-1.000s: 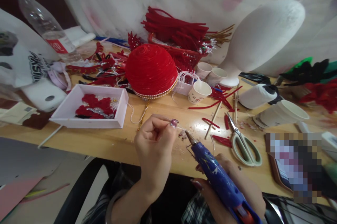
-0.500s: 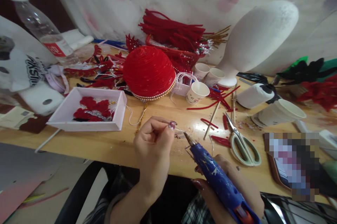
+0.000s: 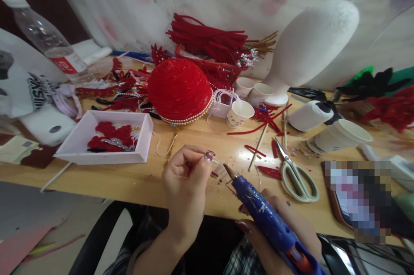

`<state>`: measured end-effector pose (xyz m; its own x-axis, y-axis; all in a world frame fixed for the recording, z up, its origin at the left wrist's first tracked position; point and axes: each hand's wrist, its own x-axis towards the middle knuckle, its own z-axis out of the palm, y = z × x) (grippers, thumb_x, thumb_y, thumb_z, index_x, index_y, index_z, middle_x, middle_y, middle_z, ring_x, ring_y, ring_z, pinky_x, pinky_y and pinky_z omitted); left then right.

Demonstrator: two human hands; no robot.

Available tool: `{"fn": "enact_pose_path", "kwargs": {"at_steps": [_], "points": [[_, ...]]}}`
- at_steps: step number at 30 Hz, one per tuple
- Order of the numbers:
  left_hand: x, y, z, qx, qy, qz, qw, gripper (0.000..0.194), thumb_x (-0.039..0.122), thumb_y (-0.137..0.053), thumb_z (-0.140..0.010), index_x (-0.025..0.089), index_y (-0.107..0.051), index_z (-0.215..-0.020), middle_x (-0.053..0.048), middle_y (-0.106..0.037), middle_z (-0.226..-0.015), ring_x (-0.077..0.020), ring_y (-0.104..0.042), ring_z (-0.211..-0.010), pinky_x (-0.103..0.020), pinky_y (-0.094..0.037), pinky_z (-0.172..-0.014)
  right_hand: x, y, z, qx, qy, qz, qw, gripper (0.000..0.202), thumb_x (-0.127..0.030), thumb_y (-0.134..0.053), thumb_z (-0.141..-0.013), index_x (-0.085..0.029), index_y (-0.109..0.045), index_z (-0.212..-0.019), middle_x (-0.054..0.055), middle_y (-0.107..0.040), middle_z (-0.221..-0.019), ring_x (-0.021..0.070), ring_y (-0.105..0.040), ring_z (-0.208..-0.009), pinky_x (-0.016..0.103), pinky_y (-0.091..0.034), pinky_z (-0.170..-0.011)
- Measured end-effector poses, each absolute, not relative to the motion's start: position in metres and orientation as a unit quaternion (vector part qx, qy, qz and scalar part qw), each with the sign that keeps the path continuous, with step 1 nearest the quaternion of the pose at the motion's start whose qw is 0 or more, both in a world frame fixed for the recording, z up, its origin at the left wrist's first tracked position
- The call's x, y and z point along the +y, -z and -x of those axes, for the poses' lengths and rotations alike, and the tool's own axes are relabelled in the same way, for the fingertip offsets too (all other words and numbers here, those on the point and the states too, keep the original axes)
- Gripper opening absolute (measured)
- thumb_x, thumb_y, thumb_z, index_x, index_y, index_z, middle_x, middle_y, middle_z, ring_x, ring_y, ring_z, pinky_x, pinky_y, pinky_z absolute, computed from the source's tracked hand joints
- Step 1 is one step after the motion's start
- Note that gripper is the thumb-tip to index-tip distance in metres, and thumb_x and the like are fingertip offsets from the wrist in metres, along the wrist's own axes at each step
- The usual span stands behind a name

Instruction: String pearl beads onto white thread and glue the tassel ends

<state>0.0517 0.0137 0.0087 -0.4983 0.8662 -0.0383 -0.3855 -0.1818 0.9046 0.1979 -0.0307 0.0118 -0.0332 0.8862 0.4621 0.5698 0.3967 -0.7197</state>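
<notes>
My left hand [image 3: 187, 180] is closed in a pinch on a thin white thread [image 3: 217, 161], whose short free end sticks out to the right of the fingertips. A blue hot glue gun [image 3: 261, 206] lies in my right hand [image 3: 287, 219], the fingers wrapped round its body. Its metal nozzle points up and left, at or very close to the thread's end; I cannot tell whether they touch. Beyond my left hand stands a red dome-shaped cap [image 3: 179, 89] with a pearl-beaded rim.
A white box [image 3: 145, 141] of red pieces stands left. Paper cups [image 3: 239, 115], a red basket [image 3: 226, 70] of red stems and a white foam head [image 3: 310, 46] are behind. Green-handled scissors [image 3: 299, 182], red scraps and a phone [image 3: 338, 197] lie right.
The whole view has shifted slightly. The glue gun's nozzle and the thread's end stay close together, and both hands keep their hold.
</notes>
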Motion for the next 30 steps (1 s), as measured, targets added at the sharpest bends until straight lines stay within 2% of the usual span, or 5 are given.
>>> {"fn": "enact_pose_path", "kwargs": {"at_steps": [4,10,15,24,30], "points": [[0.0138,-0.0076,-0.0513,0.469,-0.727,-0.260,0.429,0.020,0.011,-0.069,-0.079,0.019,-0.064,-0.061,0.003,-0.065,-0.074,-0.0094,-0.059,-0.066,-0.019,-0.047,-0.061,-0.0293,-0.0107,-0.1974,-0.701,-0.155,0.518,0.465,0.017,-0.035,-0.075,-0.083,-0.022,-0.067,-0.075,-0.001,-0.069,-0.067,0.0161,-0.065,-0.053,0.027,-0.047,-0.046],[0.0154,-0.0086,-0.0500,0.462,-0.728,-0.264,0.432,0.022,0.012,-0.070,-0.080,0.019,-0.064,-0.060,0.003,-0.064,-0.073,-0.0089,-0.058,-0.065,-0.019,-0.047,-0.061,-0.0284,-0.0099,-0.1981,-0.705,-0.172,0.509,0.463,0.009,-0.026,-0.073,-0.081,-0.023,-0.067,-0.076,-0.004,-0.065,-0.066,0.0123,-0.060,-0.049,0.026,-0.044,-0.048],[0.0158,-0.0080,-0.0489,0.460,-0.730,-0.262,0.432,0.022,0.012,-0.069,-0.080,0.020,-0.064,-0.060,0.003,-0.064,-0.071,-0.0105,-0.059,-0.067,-0.021,-0.048,-0.063,-0.0308,-0.0090,-0.1969,-0.699,-0.178,0.514,0.463,0.012,-0.031,-0.074,-0.083,-0.023,-0.066,-0.078,-0.005,-0.064,-0.066,0.0116,-0.059,-0.051,0.025,-0.043,-0.048],[0.0148,-0.0085,-0.0484,0.465,-0.726,-0.265,0.431,0.022,0.012,-0.069,-0.080,0.020,-0.064,-0.060,0.003,-0.065,-0.071,-0.0108,-0.060,-0.068,-0.021,-0.049,-0.063,-0.0299,-0.0109,-0.1971,-0.693,-0.179,0.526,0.460,0.014,-0.030,-0.075,-0.082,-0.023,-0.064,-0.075,-0.005,-0.062,-0.063,0.0114,-0.058,-0.049,0.025,-0.042,-0.048],[0.0156,-0.0086,-0.0477,0.470,-0.729,-0.257,0.426,0.021,0.012,-0.070,-0.080,0.019,-0.064,-0.061,0.005,-0.064,-0.071,-0.0073,-0.056,-0.062,-0.017,-0.046,-0.059,-0.0307,-0.0100,-0.1980,-0.697,-0.196,0.523,0.449,0.014,-0.032,-0.075,-0.082,-0.023,-0.066,-0.076,-0.005,-0.062,-0.063,0.0116,-0.057,-0.048,0.025,-0.040,-0.047]]}}
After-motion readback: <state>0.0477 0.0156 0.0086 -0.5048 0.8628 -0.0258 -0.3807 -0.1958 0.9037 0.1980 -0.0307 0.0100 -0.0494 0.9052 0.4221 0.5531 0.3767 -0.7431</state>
